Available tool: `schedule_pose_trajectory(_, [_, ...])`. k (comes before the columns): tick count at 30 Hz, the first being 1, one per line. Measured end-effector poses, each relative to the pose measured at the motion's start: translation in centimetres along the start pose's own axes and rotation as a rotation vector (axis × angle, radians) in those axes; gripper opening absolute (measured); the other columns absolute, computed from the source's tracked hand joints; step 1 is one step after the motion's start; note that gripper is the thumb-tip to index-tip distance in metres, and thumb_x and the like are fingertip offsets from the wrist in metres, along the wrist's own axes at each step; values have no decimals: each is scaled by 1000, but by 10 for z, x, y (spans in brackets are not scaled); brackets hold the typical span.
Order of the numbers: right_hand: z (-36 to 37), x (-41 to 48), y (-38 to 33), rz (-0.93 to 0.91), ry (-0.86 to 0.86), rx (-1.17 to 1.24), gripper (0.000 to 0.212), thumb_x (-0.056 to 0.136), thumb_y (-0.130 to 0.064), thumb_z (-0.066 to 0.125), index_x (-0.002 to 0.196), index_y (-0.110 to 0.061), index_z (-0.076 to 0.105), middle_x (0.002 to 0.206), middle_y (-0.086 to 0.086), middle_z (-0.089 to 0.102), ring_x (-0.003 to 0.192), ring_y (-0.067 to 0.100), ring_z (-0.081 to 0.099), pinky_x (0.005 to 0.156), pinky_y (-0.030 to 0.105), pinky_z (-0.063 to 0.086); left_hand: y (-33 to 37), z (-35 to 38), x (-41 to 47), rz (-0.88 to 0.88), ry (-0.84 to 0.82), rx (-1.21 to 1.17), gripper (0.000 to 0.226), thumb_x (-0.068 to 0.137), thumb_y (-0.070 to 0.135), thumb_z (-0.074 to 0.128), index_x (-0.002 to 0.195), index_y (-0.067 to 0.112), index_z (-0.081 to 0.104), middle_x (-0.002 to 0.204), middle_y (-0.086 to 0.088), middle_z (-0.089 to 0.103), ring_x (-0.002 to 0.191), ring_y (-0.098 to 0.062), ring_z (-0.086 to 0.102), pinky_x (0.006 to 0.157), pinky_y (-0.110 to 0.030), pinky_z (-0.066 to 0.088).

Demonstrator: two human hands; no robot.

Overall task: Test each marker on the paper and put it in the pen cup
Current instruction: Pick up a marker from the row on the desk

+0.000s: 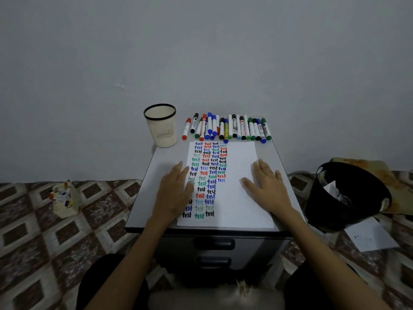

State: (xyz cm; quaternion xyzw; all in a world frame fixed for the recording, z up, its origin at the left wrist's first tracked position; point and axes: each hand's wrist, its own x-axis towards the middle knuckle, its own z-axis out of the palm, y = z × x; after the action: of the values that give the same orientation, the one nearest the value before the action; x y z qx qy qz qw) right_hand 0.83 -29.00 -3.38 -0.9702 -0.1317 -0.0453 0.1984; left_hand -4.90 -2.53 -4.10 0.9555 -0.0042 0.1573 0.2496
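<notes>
left hand (175,193): flat, palm down | right hand (268,186): flat, palm down

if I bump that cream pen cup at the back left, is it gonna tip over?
Quite possibly. The pen cup looks like thin slotted plastic, appears empty, and stands tall on a base narrower than its rim, so it is probably light and tippy. It also stands near the cabinet top's left edge.

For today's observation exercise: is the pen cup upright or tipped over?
Upright. The pen cup stands on its base at the table's far left corner, black rim facing up, beside the markers.
</notes>
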Motion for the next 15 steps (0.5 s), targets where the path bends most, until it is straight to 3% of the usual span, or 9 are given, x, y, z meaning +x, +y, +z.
schedule_pose_trajectory(5, [-1,37,10,110,127,232,66,102,-41,38,153,-8,14,162,9,5,149,22,7,119,38,8,-3,3,1,33,-74,58,62,91,45,20,146,16,25,156,-1,16,143,-12,9,118,-38,6])
schedule_pose_trajectory(11, [-5,84,14,219,270,322,50,101,-20,37,148,-5,28,158,12,22,141,27,30,112,41,30,-1,3,2,34,-58,33,60,92,45,23,145,16,29,155,-1,20,143,-11,12,117,-34,5])
schedule_pose_trajectory(15, [-7,104,17,190,315,384,45,101,-20,36,144,-9,37,155,10,27,138,26,34,107,39,33,-2,4,3,34,-51,26,58,93,45,25,144,17,31,154,-1,24,142,-12,16,117,-35,6])
